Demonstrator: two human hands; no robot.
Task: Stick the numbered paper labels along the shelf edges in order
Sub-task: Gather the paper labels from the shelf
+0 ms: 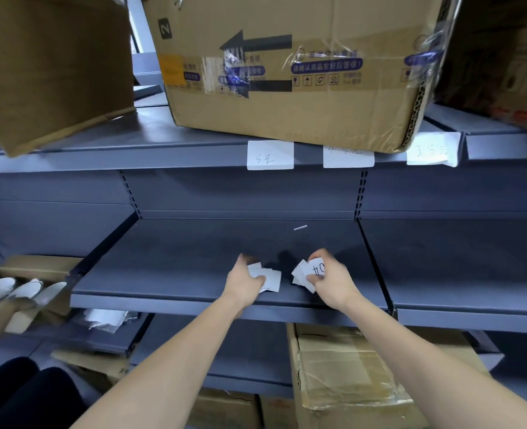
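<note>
Paper labels (270, 278) lie in two small loose stacks on the dark grey middle shelf (175, 264), close to its front edge and slightly apart from each other. The left hand (246, 281) grips the left stack, its fingers curled over the white slips, which fan out to the right from under them. The right hand (333, 278) pinches the second stack (305, 274) between thumb and curled fingers; the top slip bears a handwritten mark that is too blurred to read.

Three more labels are already stuck on the front edge of the upper shelf (101, 164): one marked "5" (270, 155), a middle label (348, 158) partly covered by the large cardboard box (287, 88) that overhangs the edge, and a right label (431, 153) with faint writing. A thin white strip (300, 227) lies further back on the middle shelf. Below that shelf stands a taped carton (349, 382).
</note>
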